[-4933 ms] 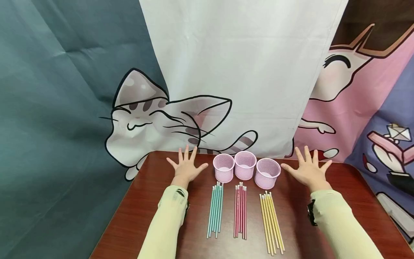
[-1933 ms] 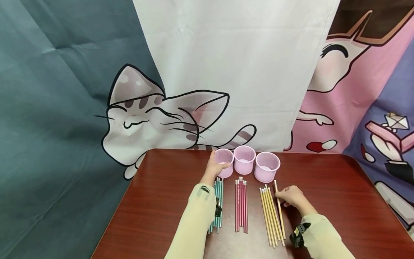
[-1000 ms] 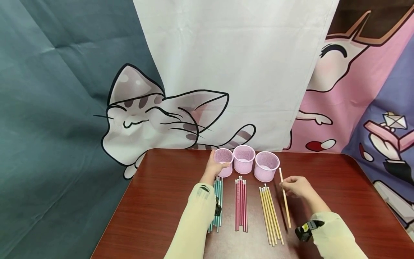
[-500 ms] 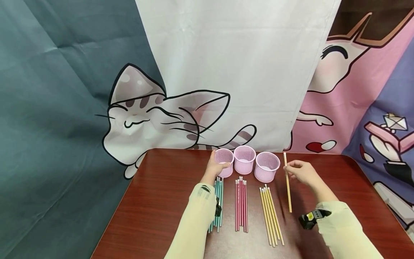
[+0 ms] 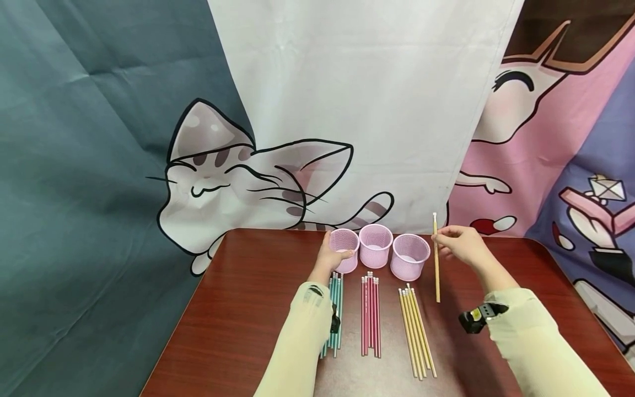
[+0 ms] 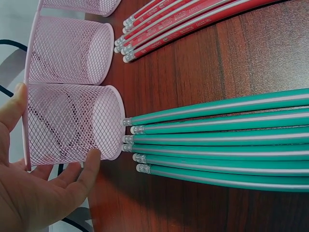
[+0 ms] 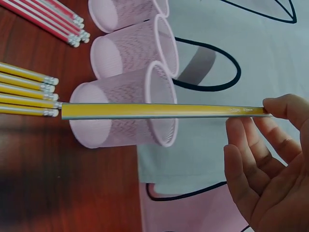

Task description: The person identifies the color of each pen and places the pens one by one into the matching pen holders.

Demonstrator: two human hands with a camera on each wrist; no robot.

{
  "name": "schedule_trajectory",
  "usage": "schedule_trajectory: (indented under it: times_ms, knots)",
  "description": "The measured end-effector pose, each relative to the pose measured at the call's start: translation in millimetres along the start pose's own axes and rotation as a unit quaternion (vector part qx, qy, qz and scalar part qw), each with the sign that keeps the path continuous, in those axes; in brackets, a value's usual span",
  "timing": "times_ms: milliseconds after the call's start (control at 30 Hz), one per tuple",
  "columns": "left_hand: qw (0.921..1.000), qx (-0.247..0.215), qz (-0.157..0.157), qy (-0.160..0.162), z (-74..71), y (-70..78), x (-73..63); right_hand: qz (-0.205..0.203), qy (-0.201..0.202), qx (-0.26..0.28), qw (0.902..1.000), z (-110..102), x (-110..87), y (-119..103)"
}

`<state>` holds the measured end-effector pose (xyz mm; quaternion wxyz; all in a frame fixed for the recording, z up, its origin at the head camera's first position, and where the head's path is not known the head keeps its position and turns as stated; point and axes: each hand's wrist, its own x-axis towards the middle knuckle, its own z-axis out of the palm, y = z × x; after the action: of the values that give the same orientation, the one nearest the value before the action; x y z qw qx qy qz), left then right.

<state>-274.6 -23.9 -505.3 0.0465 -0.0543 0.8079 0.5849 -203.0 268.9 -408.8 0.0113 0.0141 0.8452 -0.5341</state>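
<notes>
My left hand (image 5: 326,259) grips the leftmost pink mesh pen cup (image 5: 350,266), fingers and thumb spread around its side in the left wrist view. My right hand (image 5: 466,245) pinches a yellow pencil (image 5: 437,275) near its eraser end between thumb and fingertips. That pencil hangs nearly upright, eraser up, just right of the rightmost pen cup (image 5: 408,269); in the right wrist view it overlaps this cup. Between the outer two stands the middle pen cup (image 5: 375,256). No pencils show inside the cups.
On the brown table (image 5: 248,309), in front of the cups, lie green pencils (image 6: 217,152), red pencils (image 5: 370,317) and yellow pencils (image 5: 415,333) in separate groups, several in each. The left forearm crosses part of the green group. A printed cloth (image 5: 377,110) hangs behind the table.
From both hands spread open, the left has taken hold of the leftmost pen cup. The right has picked one yellow pencil from its group and raised it beside the rightmost cup.
</notes>
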Motion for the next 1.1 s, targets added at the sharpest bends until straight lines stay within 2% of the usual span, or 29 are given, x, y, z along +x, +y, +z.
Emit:
schedule_trajectory:
  times_ms: [533,1100]
  knots:
    - [1.0,0.004,0.008,0.001,-1.0,-0.6,-0.5,-0.009,0.019,-0.044,0.9988,-6.7,6.1,-26.7]
    - [1.0,0.007,0.006,0.003,-0.9,2.0,-2.5,-0.027,0.032,-0.041,0.9983,-12.8,15.4,-50.1]
